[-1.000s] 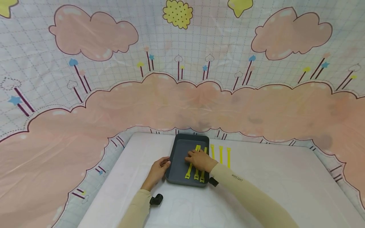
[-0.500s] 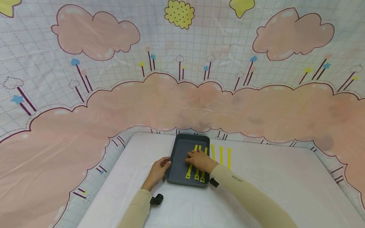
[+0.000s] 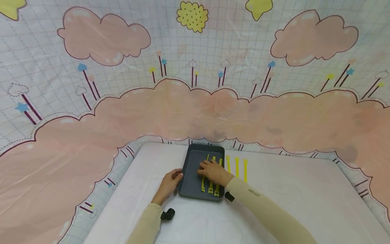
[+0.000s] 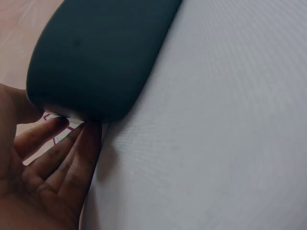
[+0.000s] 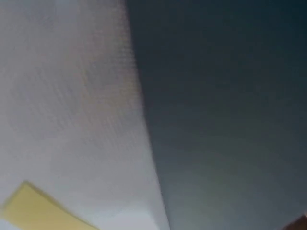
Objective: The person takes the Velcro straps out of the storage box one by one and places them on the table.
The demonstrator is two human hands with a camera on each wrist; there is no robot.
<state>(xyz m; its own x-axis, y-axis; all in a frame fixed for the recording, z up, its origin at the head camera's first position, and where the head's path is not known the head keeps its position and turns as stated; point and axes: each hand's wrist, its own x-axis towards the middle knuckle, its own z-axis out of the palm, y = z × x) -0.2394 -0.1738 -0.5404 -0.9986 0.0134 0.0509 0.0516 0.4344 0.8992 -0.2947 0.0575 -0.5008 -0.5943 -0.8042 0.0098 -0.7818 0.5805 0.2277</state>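
Observation:
A dark grey tray [image 3: 192, 159] lies on the white table, with three slotted yellow cable ties inside its right half. My left hand [image 3: 167, 185] holds the tray's left edge; in the left wrist view the fingertips meet the tray's outer wall [image 4: 86, 62] and the thumb lies near the rim. Reaching in from the right, my right hand [image 3: 215, 173] pinches the leftmost cable tie [image 3: 203, 185], whose strap stands edge-on. The fingers hide its middle. Beneath the hand lie the middle cable tie [image 3: 211, 188] and the right one [image 3: 217, 190], partly covered.
Three more yellow cable ties [image 3: 237, 166] lie in a row on the table [image 3: 289, 189], right of the tray. One cable tie's end [image 5: 38, 208] shows in the right wrist view. A patterned cloth backdrop [image 3: 182, 112] rises behind the table.
The leftmost cable tie has turned from flat to edge-on under my right fingers, its lower end shifting slightly right. My left hand and the tray have stayed put.

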